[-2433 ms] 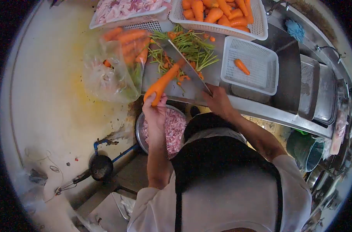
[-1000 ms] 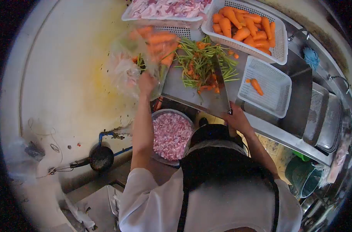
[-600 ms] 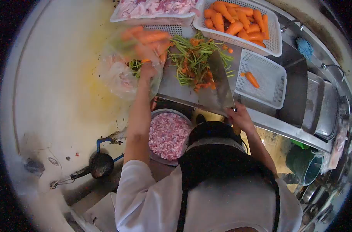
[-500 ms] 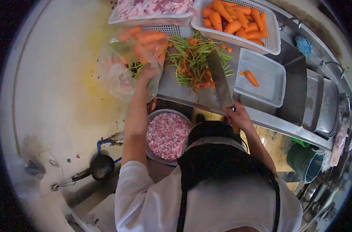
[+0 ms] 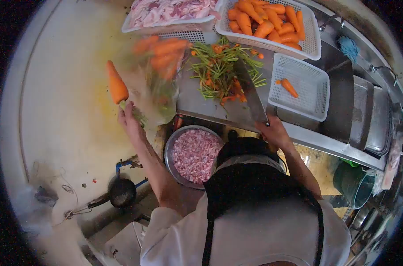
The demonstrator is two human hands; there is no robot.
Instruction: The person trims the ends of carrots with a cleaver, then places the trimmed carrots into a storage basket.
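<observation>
My left hand [image 5: 128, 119] is closed round the green stem end of a carrot [image 5: 116, 84], which points up and away, left of a clear plastic bag [image 5: 163, 82]. More carrots show through the bag, blurred. In my right hand [image 5: 273, 133] is the handle of a broad cleaver [image 5: 253, 97]; its blade lies over the right side of a heap of green carrot tops and orange trimmings [image 5: 219, 71] on the metal counter [image 5: 190, 95]. To the right, a white perforated basket [image 5: 299, 106] holds one small carrot [image 5: 289, 88].
A white basket [image 5: 314, 51] of carrots and a tray of raw meat [image 5: 175, 9] stand at the back. Below the counter edge sits a metal bowl [image 5: 168, 155] of chopped meat. A dark pan [image 5: 121, 193] is at lower left, a green bucket [image 5: 363, 190] at lower right.
My left hand has come out of the plastic bag and moved left and toward me, with a carrot in it. The right hand and cleaver have barely moved.
</observation>
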